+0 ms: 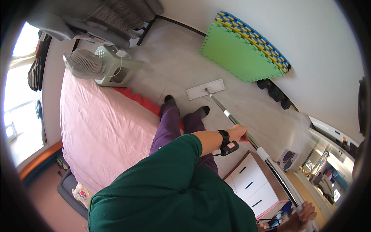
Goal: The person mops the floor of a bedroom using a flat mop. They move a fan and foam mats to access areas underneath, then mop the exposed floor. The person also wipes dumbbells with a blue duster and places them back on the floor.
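Note:
A flat mop's pale rectangular head (205, 89) lies on the tiled floor just ahead of my feet. Its long metal pole (275, 168) slants down to the lower right of the view. My left hand (241, 133) is closed around the middle of the pole, with a black strap and a small device on that wrist. Near the pole's upper end, my right hand (306, 214) wraps round the grip, fingers partly seen.
A bed with a pink sheet (107, 121) is on the left, with a fan (87, 62) and plastic stool (116, 63) beyond. Green foam mats (237, 52) lean on the wall. A white drawer cabinet (249, 182) and a desk (307, 194) stand at right.

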Action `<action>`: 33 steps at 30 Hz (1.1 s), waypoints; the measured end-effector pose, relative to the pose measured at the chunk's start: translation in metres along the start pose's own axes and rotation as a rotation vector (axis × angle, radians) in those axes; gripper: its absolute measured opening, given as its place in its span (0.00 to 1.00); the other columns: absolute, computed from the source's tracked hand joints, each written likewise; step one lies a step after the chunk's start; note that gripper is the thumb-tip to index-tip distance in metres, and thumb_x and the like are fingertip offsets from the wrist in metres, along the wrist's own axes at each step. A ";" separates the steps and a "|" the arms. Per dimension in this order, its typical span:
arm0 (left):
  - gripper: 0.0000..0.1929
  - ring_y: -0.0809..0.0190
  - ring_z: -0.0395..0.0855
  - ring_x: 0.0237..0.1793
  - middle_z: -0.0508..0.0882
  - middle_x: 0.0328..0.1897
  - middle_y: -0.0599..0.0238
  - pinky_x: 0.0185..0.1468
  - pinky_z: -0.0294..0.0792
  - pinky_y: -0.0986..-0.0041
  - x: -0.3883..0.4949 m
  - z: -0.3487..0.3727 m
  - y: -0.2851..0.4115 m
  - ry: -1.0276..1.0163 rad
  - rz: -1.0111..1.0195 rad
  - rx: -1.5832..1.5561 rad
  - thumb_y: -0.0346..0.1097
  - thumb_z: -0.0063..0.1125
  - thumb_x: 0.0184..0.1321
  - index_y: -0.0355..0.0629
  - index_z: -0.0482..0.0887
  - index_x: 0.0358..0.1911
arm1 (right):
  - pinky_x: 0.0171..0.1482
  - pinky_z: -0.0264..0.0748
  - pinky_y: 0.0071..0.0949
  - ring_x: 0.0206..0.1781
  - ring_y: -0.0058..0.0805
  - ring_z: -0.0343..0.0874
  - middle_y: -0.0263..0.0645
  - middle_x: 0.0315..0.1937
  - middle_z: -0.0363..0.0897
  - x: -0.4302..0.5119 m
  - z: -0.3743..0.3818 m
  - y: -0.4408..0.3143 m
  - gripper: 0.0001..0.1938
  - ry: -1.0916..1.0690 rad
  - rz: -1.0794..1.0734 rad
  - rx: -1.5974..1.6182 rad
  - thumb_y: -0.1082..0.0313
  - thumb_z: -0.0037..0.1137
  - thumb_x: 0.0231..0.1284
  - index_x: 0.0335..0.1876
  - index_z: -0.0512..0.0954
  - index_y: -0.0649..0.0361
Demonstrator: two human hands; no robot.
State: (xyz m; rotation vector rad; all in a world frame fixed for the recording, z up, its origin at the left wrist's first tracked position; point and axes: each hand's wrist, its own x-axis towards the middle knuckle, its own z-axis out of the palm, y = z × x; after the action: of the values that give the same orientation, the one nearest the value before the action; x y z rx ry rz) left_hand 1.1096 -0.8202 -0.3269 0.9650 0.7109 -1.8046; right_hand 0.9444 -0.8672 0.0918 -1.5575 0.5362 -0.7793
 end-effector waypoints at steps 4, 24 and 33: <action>0.07 0.49 0.83 0.22 0.81 0.24 0.51 0.29 0.78 0.57 -0.034 -0.016 0.014 0.024 0.087 -0.125 0.32 0.51 0.53 0.34 0.74 0.28 | 0.47 0.62 0.38 0.27 0.26 0.62 0.31 0.18 0.60 0.007 0.016 -0.010 0.09 0.034 -0.028 0.091 0.66 0.50 0.57 0.23 0.68 0.56; 0.08 0.57 0.75 0.19 0.74 0.20 0.61 0.28 0.76 0.56 -0.007 -0.145 0.107 0.348 0.507 -0.383 0.36 0.49 0.55 0.40 0.72 0.25 | 0.46 0.56 0.35 0.28 0.25 0.59 0.31 0.22 0.59 0.143 0.043 0.171 0.08 -0.616 0.045 0.292 0.65 0.46 0.57 0.25 0.62 0.53; 0.11 0.61 0.74 0.14 0.74 0.18 0.60 0.28 0.78 0.56 0.055 0.077 -0.002 0.050 0.299 -0.282 0.37 0.49 0.55 0.37 0.73 0.24 | 0.44 0.54 0.30 0.27 0.21 0.56 0.28 0.19 0.56 0.135 -0.162 0.073 0.12 -0.499 0.117 0.119 0.63 0.47 0.57 0.22 0.60 0.51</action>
State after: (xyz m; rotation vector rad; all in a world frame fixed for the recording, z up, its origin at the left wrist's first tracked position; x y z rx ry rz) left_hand 1.0703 -0.9065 -0.3335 0.8772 0.7825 -1.3828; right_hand 0.9211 -1.0847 0.0468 -1.5238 0.2050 -0.3063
